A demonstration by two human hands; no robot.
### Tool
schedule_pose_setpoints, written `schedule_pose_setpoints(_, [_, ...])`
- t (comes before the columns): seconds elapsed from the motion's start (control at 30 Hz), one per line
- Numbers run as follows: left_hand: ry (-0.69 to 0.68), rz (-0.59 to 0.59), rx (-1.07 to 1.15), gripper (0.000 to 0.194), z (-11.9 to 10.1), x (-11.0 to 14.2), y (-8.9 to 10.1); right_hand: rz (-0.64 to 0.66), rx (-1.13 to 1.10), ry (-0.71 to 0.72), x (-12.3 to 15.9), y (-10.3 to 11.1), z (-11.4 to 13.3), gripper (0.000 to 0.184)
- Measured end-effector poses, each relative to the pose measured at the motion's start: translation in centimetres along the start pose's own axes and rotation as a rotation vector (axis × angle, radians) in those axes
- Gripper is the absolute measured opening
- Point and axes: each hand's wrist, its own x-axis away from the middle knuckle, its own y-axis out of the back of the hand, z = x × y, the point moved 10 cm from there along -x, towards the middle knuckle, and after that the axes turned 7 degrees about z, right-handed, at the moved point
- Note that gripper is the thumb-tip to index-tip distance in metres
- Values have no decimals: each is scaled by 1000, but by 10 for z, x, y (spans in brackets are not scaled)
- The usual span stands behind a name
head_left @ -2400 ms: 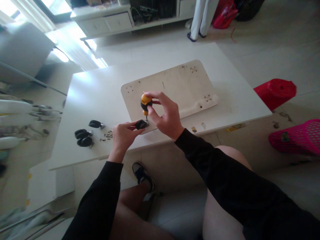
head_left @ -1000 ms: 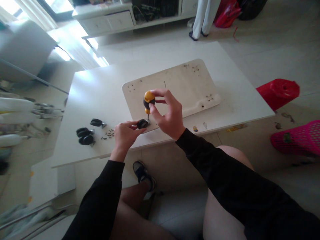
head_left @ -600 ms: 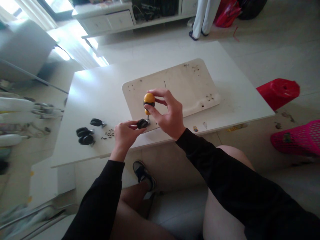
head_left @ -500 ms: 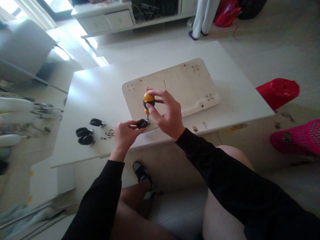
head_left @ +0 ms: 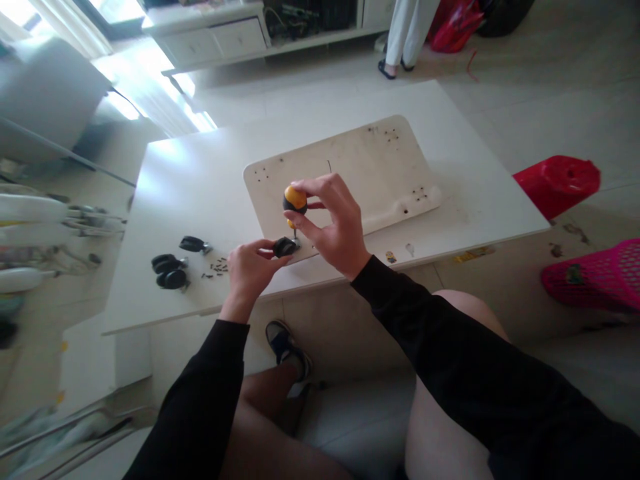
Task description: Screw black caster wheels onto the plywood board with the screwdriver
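Observation:
My right hand point(head_left: 334, 223) grips the stubby yellow and black screwdriver point(head_left: 295, 200) between thumb and fingers. The screwdriver stands nearly upright, its shaft reaching down to the metal plate of a black caster wheel point(head_left: 285, 247). My left hand point(head_left: 253, 265) pinches that caster at the near left corner of a pale board point(head_left: 350, 160) with groups of holes at its other corners. Whether the tip sits in a screw head is too small to tell. Left of my left hand lie small dark screws point(head_left: 218, 267) and several more casters point(head_left: 171, 279).
The board lies on a white table point(head_left: 180, 180). A red bin point(head_left: 557, 183) and a pink mesh basket point(head_left: 600, 273) are beyond the right end. Another person's legs point(head_left: 403, 33) stand on the far side, near a white cabinet point(head_left: 215, 47). Small stickers point(head_left: 391, 257) mark the near edge.
The screwdriver's handle has turned and shifted slightly left in my right hand, whose fingers have changed position. My left hand and the caster have stayed in place.

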Motion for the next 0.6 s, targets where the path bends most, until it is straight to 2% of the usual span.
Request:
schedule_pose_setpoints(0.17, [5,1,-2,39,-1,1,1,40,27,80,1,-5,5,35])
schedule_pose_setpoints(0.37, [1,-12,-24,39,-2,1,1,28,32,86,-1,-3,8,26])
schedule_pose_setpoints(0.5, [11,-10,-42,37,-1,1,0,109,60,174,-2,-13,16,39])
schedule_pose_setpoints(0.6, [13,-6,-58,33,-2,1,0,148,63,182,-3,-20,16,34])
